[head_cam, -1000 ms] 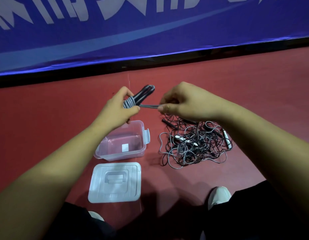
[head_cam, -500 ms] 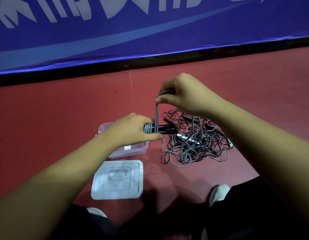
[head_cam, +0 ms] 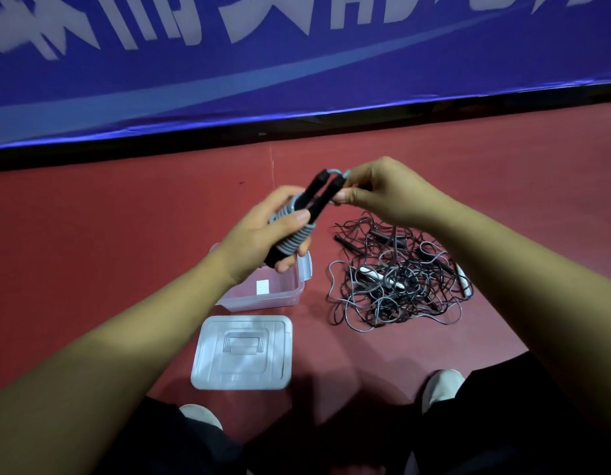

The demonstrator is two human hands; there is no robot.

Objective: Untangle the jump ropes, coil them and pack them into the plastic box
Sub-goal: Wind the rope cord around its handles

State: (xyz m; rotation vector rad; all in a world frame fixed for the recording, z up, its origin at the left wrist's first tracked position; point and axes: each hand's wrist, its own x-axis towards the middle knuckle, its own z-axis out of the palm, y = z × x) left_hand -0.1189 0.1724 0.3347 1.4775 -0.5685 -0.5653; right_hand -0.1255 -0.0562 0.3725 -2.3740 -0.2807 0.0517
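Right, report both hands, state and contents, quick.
Left hand: gripping the coiled jump rope, thumb across its grey wraps.
Right hand: pinching the same rope at the top end of its black handles.

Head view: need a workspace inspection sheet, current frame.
Surface: red floor, box and ropes on it.
Job's things: coiled jump rope held up; plastic box open, no rope visible inside; lid lying nearer the person; tangled ropes right of the box.
Clutter: nothing seen.
Hands: left hand grips the coil; right hand pinches its top end.
Cables: nothing seen.
Surroundings: blue banner behind; shoe at bottom.
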